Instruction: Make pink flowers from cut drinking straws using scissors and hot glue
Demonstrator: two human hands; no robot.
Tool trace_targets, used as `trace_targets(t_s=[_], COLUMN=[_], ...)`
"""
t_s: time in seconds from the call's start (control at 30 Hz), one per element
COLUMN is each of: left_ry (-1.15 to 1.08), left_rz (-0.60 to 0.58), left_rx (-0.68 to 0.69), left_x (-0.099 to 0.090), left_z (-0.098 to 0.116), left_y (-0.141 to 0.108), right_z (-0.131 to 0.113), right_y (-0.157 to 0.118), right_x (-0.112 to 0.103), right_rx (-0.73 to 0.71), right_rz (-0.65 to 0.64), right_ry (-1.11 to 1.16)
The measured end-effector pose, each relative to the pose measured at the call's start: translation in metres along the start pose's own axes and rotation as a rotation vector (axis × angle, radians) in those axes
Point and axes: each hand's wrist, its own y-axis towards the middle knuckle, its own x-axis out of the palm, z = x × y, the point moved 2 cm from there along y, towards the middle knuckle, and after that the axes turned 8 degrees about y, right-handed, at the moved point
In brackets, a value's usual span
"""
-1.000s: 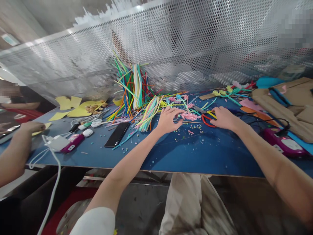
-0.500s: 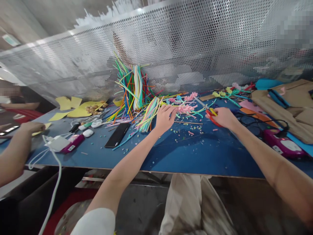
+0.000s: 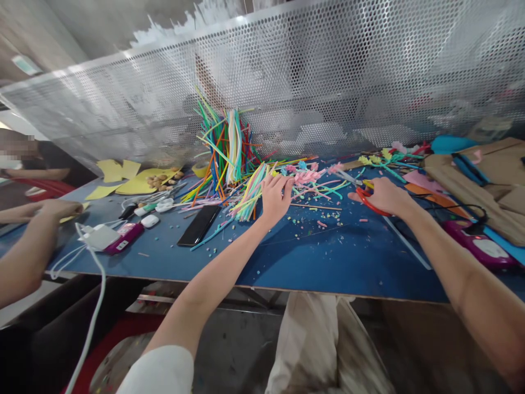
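Note:
My left hand (image 3: 276, 198) is closed, palm down, with its bent fingers at the near end of a pink, frilly pipe-cleaner piece (image 3: 307, 177). What lies under the fingers is hidden. Beside that hand leans a bundle of pastel pipe cleaners (image 3: 250, 194). My right hand (image 3: 388, 196) grips scissors (image 3: 369, 201) with red and yellow handles. Their blades point left towards a smaller pink tuft (image 3: 336, 168); whether they touch it I cannot tell. Thin pipe-cleaner stems and small clippings surround the pink pieces.
A tall bunch of coloured pipe cleaners (image 3: 229, 148) stands before the perforated metal screen (image 3: 328, 71). A black phone (image 3: 199, 225), purple power strips (image 3: 123, 238) and yellow paper (image 3: 139, 183) lie leftward. Brown paper (image 3: 484, 169) is at right. A co-worker's arms (image 3: 30, 246) rest at far left.
My right hand has moved slightly right with the scissors. A pink tuft now shows near the blade tips, and a pale strip shows below my right wrist. My left hand has barely moved.

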Motion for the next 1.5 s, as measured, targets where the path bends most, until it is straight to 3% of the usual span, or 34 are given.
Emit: trace_targets(t_s=[0.13,0.23,0.43,0.57,0.87,1.5], left_ry=[0.010,0.018,0.007,-0.011,-0.047,-0.057], left_rz=[0.017,0.018,0.019,0.043,0.067,0.049], left_rx=[0.005,-0.003,-0.025,-0.027,0.020,0.035], left_x=[0.000,-0.002,-0.004,-0.004,-0.008,-0.009], left_z=[0.001,0.003,0.004,0.004,0.012,0.017], left_y=[-0.001,-0.001,0.000,-0.001,-0.004,-0.005], right_z=[0.008,0.011,-0.002,-0.019,-0.035,-0.043], right_y=[-0.001,0.004,0.007,-0.003,-0.014,-0.019], right_x=[-0.001,-0.003,0.001,0.000,0.004,0.000], right_rx=[0.111,0.058,-0.400,-0.537,-0.514,-0.559], right_rz=[0.009,0.151,0.211,0.169,0.092,0.139], right_ry=[-0.175,-0.161,0.175,0.259,0.338,0.348])
